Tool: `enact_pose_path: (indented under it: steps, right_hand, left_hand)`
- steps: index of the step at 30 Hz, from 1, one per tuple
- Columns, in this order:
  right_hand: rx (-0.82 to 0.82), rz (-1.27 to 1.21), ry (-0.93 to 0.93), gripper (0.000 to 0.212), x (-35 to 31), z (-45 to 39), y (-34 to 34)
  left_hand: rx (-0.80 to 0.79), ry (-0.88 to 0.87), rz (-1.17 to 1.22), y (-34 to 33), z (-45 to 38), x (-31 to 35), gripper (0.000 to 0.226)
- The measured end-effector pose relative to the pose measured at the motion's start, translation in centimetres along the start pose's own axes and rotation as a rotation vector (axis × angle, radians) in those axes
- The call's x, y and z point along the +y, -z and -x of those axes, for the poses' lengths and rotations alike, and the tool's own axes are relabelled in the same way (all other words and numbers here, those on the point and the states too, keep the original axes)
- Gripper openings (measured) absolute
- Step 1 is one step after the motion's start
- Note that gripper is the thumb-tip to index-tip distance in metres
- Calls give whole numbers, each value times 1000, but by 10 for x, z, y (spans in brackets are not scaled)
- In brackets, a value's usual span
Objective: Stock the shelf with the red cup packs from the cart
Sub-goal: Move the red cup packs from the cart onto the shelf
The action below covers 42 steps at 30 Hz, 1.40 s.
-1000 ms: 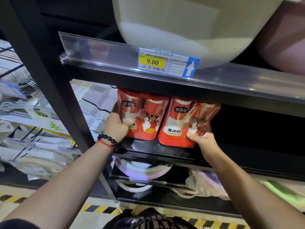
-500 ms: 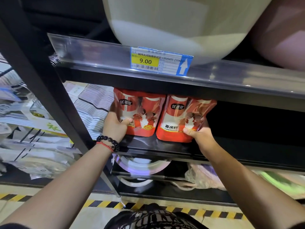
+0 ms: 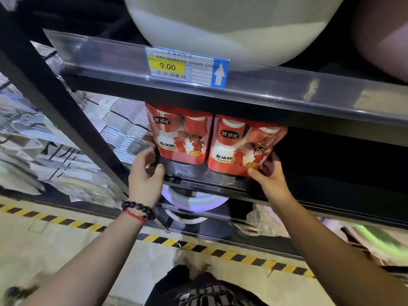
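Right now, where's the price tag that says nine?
In the head view, the price tag sits in the clear strip on the upper shelf edge, left of centre, directly above the two red cup packs and below a big white tub.

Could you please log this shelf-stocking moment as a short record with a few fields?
shelf: black shelf, two red packs standing side by side
left pack: left red cup pack, upright, no hand on it
right pack: right red cup pack, held at its lower right corner
left hand: left hand at the shelf edge, fingers curled, holding nothing
right hand: right hand grips the right pack
price tag: price tag on the shelf above, reads 9.00
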State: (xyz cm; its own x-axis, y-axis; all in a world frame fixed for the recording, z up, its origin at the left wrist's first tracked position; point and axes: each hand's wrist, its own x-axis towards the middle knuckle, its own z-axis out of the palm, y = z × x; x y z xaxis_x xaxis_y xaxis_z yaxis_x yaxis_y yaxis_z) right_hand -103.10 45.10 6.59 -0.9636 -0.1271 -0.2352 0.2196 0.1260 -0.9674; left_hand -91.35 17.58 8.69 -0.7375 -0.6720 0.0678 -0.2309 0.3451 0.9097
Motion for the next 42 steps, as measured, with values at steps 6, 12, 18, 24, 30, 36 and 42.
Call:
enact_pose_path:
  steps: [6,12,18,24,30,36,42]
  right_hand:
    - [111,35,-95,24,16,16,8]
    - [-150,55,-71,22,25,52,-7]
    - [-424,252,-5,13,45,94,-40]
    - [-651,387,28,30,68,149,-85]
    - [-895,545,62,18,81,243,-132]
    - [-1114,556,62,24,105,381,-158]
    - [-1287,587,93,23,119,491,-181]
  left_hand:
    - [-130,113,-61,-14,63,-10,24]
    - [-227,232,-173,-16,122,-22,20]
    - [-217,307,-155,6,164,-33,11]
    - [-75,450,-51,58,232,-57,10]
    - [187,561,61,127,343,-79,20]
    - [491,661,93,188,480,-95,10]
    - [714,763,125,240,597,-103,13]
